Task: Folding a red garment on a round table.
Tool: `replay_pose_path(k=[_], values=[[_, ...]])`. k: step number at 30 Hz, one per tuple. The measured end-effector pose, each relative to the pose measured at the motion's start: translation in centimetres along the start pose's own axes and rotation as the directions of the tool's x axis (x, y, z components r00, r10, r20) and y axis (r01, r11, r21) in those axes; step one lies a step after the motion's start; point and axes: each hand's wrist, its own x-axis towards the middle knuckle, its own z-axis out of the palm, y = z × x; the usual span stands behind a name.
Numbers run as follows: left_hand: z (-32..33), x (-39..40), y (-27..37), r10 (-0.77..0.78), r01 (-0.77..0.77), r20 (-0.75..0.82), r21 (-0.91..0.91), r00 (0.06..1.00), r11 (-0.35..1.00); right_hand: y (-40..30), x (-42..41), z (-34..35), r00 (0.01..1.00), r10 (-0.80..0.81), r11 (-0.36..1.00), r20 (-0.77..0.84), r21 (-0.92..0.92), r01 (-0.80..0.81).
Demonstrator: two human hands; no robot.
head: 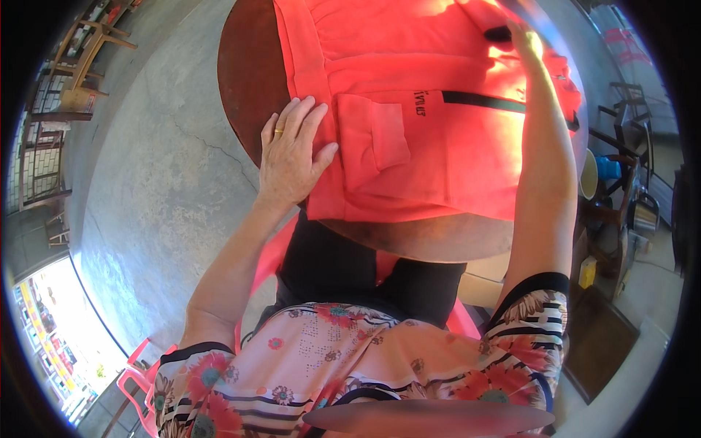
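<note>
A coral-red sweatshirt [416, 169] lies spread over a round brown table [249, 71]. Its ribbed hem runs along the left, and a folded-in sleeve ends in a cuff [391, 137]. Dark lettering and a dark stripe [482, 101] mark the fabric. My left hand [293, 148] rests flat on the hem edge, fingers spread, a ring on one finger. At the far right, my right hand [526, 42] is over the garment in bright sunlight. A small dark item [497, 34] sits beside its fingers; glare and blur hide what it is and whether I grip it.
Wooden chairs [90, 55] stand at the far left on the concrete floor [164, 148]. A pink plastic chair [137, 383] is at lower left. To the right are a blue container [608, 167], a metal pot [645, 212] and a dark panel [599, 342].
</note>
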Motion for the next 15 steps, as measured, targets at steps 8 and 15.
replay_pose_path(k=[8, 15], values=[[1.4, 1.8, 2.0, 0.057, -0.058, -0.011, -0.11, 0.998, 0.992, 5.6, 2.4, -1.6, 0.604, 0.318, 0.625, -0.73, -0.318, -0.713], [1.4, 1.5, 1.8, 0.056, -0.059, -0.032, -0.11, 0.998, 0.992, -3.5, 3.5, 6.6, 0.571, -0.46, 0.792, -0.68, -0.605, -0.083]])
